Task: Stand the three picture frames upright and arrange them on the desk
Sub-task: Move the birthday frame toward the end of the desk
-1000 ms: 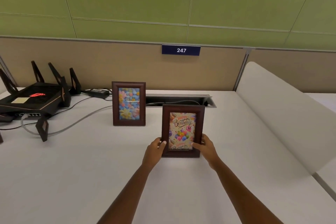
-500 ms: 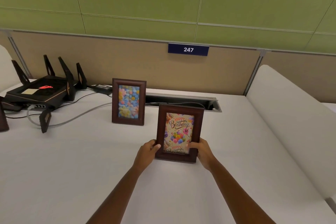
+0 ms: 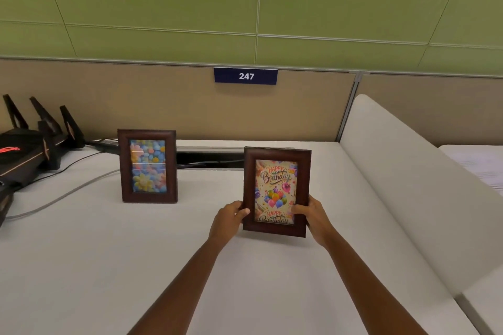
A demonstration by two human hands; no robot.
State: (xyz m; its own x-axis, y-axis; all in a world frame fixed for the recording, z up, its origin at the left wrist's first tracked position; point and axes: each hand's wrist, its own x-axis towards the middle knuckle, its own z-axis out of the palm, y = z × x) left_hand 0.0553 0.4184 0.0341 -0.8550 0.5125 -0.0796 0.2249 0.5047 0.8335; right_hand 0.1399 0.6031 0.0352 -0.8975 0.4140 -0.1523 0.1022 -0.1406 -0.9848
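Note:
A dark wooden frame with a "Happy Birthday" balloon picture [image 3: 276, 192] stands upright on the white desk [image 3: 109, 253], right of centre. My left hand [image 3: 228, 220] grips its lower left edge and my right hand [image 3: 313, 216] grips its lower right edge. To its left and farther back, a second dark wooden frame with a pastel flower picture [image 3: 147, 166] stands upright by itself, apart from both hands. No third frame is in view.
A black router with antennas [image 3: 32, 144] and its cables [image 3: 60, 196] occupy the desk's far left. A cable slot [image 3: 209, 156] runs along the back edge under the beige partition with a "247" sign [image 3: 245, 76]. A white padded divider [image 3: 408, 185] bounds the right side.
The view has swung right, so the router has slid towards the left edge. The birthday frame, held in both hands, now sits farther right of the flower frame.

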